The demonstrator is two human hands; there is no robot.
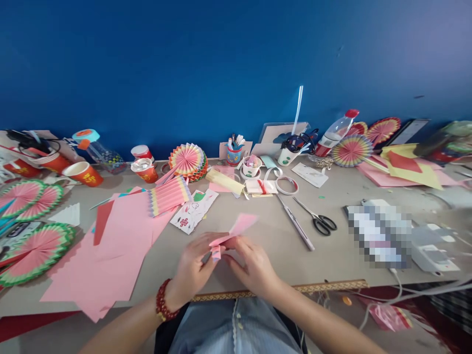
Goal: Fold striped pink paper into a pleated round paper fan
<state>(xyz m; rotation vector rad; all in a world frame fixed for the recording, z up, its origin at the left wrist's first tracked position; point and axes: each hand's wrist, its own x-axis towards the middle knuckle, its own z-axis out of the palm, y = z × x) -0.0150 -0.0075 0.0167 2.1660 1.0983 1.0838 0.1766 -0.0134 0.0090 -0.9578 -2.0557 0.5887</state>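
Just above the table's front edge, my left hand (195, 263) and my right hand (254, 263) come close together around a folded pink paper strip (243, 224). The strip's loose end points up and right, slightly blurred, and a short striped piece of it hangs down between the hands. Both hands pinch it with fingers and thumbs; some fingertips are hidden behind the paper. A red bead bracelet circles my left wrist. Beyond the hands lie a patterned white sheet (194, 211) and a pleated striped paper (169, 195).
Pink sheets (125, 246) cover the left of the table (236, 196). On the right lie a cutter (297, 223), black-handled scissors (322, 223) and a white power strip (435, 253). Cups, paper fans (188, 162), tape rolls (286, 185) and a bottle (337, 132) line the blue wall.
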